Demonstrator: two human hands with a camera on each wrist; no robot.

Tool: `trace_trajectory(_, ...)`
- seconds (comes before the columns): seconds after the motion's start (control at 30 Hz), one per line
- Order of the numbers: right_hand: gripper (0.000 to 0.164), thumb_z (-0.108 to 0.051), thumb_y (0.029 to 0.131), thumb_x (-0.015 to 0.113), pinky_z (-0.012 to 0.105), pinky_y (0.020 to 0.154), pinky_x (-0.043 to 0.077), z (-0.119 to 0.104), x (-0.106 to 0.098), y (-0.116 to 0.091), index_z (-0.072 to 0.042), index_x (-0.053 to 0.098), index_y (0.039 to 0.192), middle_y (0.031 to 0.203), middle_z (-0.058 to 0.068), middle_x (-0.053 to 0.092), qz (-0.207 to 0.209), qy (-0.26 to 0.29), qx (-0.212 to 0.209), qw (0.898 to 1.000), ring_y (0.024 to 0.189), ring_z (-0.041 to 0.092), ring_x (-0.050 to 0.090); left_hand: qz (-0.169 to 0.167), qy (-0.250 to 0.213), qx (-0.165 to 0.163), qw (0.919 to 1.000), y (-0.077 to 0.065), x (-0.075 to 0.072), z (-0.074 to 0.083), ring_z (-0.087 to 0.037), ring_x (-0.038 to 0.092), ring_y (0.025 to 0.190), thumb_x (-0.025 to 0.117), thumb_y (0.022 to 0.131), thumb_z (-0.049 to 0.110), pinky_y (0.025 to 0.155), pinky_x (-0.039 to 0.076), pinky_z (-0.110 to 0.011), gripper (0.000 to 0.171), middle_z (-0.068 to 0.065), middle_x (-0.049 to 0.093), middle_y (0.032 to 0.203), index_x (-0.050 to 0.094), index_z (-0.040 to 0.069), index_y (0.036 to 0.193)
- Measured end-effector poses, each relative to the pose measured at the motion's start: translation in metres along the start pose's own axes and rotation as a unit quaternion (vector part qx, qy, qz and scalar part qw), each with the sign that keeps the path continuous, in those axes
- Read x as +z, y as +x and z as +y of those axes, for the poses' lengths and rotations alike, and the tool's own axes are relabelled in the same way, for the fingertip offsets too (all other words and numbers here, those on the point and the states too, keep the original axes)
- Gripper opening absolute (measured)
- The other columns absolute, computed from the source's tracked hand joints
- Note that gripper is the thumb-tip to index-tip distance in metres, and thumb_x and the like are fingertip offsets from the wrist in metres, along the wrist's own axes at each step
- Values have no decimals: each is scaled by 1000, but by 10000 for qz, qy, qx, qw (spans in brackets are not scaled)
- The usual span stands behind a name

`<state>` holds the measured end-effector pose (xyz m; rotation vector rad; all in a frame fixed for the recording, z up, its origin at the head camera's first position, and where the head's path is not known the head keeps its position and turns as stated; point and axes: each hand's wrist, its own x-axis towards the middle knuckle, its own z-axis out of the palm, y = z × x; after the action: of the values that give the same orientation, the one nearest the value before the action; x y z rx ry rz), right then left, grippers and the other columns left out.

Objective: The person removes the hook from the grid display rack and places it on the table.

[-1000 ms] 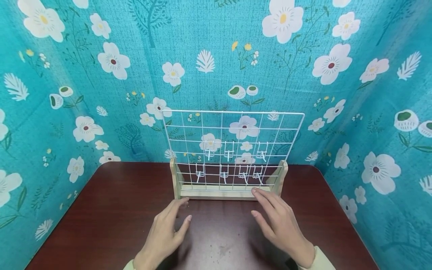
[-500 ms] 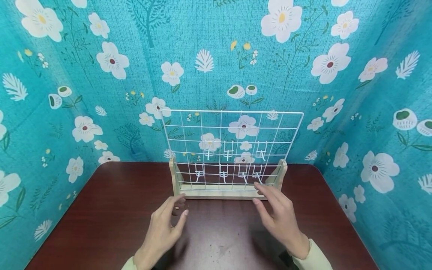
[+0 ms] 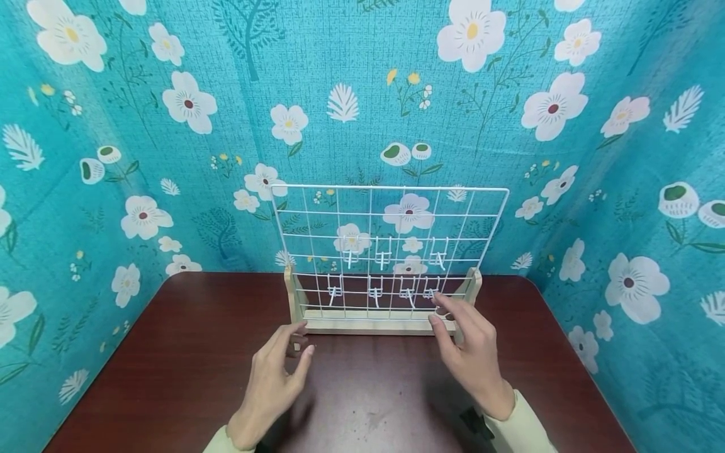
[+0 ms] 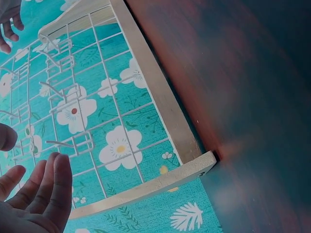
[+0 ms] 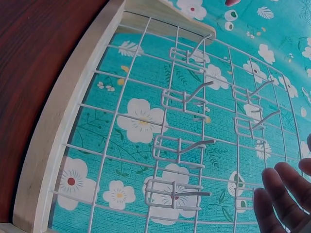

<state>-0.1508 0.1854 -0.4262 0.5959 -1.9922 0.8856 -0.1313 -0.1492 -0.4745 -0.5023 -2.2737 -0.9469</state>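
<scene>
right hand: partly hides wooden base | left hand: contact unclear

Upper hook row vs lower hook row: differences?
The upper hook row has three hooks; the lower hook row has four. The upper row sits higher on the wire grid; the lower is nearer the wooden base. In the head view, the right hand partly covers the lower row's end hook, not the upper row. Both are white.

The right fingers have risen toward the lower-right hook.
</scene>
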Motion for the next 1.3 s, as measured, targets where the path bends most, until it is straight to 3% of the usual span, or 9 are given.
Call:
trace_trajectory(0.17,46,3,82,80,14,82,54,2,-1,-1,-4,73,126,105,12,78,13,-117,169,9998,86,23,69,69,157,4,9999,1,1,-2,-17,72,89,78,89,8,76,60,-34,44,-3,74,106,65,8,130)
trace_trajectory(0.33,43,2,82,81,6,85,48,4,-3,1,-2,73,124,103,13,78,67,-191,314,9993,84,20,67,63,142,-59,9999,1,2,-5,-22,72,93,77,90,8,77,61,-39,42,-3,73,106,65,7,130)
trace_trajectory(0.6,45,6,79,81,14,79,53,9,-3,7,-4,75,123,101,11,78,330,-186,208,9991,84,18,67,140,195,-196,9995,6,2,-11,-21,74,95,77,89,8,78,62,-39,42,-4,73,110,64,5,130)
trace_trajectory(0.93,41,3,83,82,3,88,44,16,-2,13,-2,74,123,100,15,77,208,-433,343,9983,83,22,67,303,227,-286,9989,12,2,-22,-18,75,90,77,89,7,77,61,-34,44,-7,74,108,64,6,131)
trace_trajectory(1.2,43,6,82,81,7,83,49,21,1,19,-5,75,122,102,12,78,495,-264,287,9980,85,20,68,389,173,-384,9984,19,-1,-30,-18,73,92,75,91,7,81,57,-22,44,-10,73,112,64,4,133)
trace_trajectory(1.3,40,5,83,80,9,81,50,25,2,21,-5,75,121,100,11,78,554,-218,239,9979,84,19,68,389,234,-454,9979,20,-2,-33,-17,73,94,75,92,7,81,58,-24,44,-8,72,114,64,5,134)
